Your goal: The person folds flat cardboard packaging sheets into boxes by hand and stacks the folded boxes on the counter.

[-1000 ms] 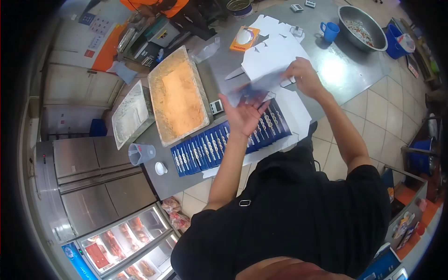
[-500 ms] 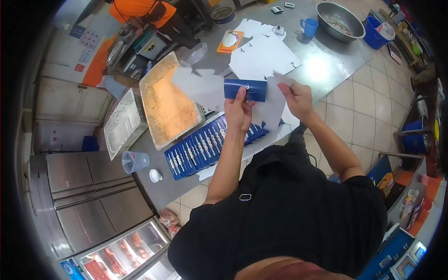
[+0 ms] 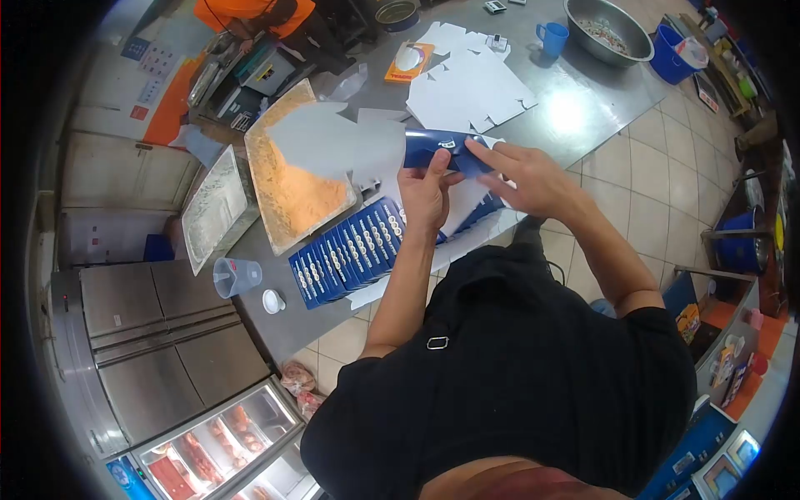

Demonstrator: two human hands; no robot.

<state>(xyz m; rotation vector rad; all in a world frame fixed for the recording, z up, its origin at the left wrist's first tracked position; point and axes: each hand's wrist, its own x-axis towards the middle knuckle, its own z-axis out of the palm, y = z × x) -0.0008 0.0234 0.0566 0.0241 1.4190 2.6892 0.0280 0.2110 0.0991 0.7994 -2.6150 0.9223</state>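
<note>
My left hand [image 3: 425, 202] grips a cardboard box blank [image 3: 419, 148], thumb on its glossy blue panel. Pale flaps of cardboard stretch left from there over a tray of orange powder [image 3: 287, 196]. Reaching in from the right, my right hand [image 3: 540, 179] has its fingers stretched out and apart, with fingertips against the blue panel. Below my left hand, a row of blue printed boxes [image 3: 350, 250] lies packed side by side along the table edge. Flat white cardboard blanks [image 3: 467, 90] lie beyond my hands.
On the metal table [image 3: 575, 125] are a blue mug [image 3: 553, 40], a large metal bowl [image 3: 583, 32], a clear plastic jug [image 3: 237, 277] and a small white container [image 3: 273, 301]. A second tray [image 3: 218, 208] stands left. A person in orange [image 3: 250, 10] is at the far side.
My right hand has moved left from the cardboard's right edge onto the blue panel, its fingers now extended. The blue panel has tilted, and my left hand still holds the blank.
</note>
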